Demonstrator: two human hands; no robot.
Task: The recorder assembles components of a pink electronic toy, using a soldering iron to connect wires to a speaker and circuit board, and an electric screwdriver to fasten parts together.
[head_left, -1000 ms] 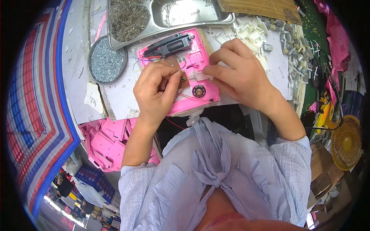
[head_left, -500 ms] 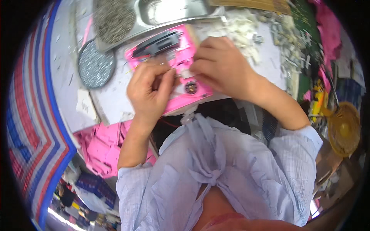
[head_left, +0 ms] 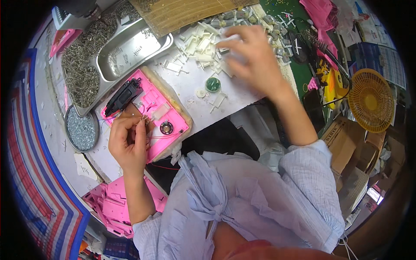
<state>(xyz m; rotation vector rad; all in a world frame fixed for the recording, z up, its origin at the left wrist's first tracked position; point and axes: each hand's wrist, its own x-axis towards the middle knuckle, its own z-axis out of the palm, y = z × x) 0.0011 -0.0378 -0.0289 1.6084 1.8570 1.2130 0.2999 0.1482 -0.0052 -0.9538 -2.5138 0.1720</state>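
Note:
A pink plastic housing (head_left: 177, 120) lies on the worktable, fitted with a long black part (head_left: 123, 96), a round speaker (head_left: 166, 127) and a white rectangular piece (head_left: 160, 111). My left hand (head_left: 130, 145) is closed in a pinch at the housing's left side, with thin wires (head_left: 144, 116) at its fingertips. Red wires run from there across the pink plastic. Farther right, my right hand (head_left: 255, 60) hovers over a pile of white plastic frames (head_left: 203, 45). Its fingers are spread and partly blurred. Beneath it stands a small round green container (head_left: 212, 84).
At the back left is a metal tray (head_left: 130, 52) beside many small springs (head_left: 80, 82). A round dish (head_left: 81, 130) of small metal pieces sits at left. Cardboard (head_left: 182, 15) overhangs the back. More pink housings (head_left: 117, 201) are below the table edge; a yellow fan (head_left: 370, 100) stands right.
My right hand has left the housing and moved right to the white frames, its fingers opening. My left hand stays at the housing. The whole view has shifted, bringing the housing lower and left.

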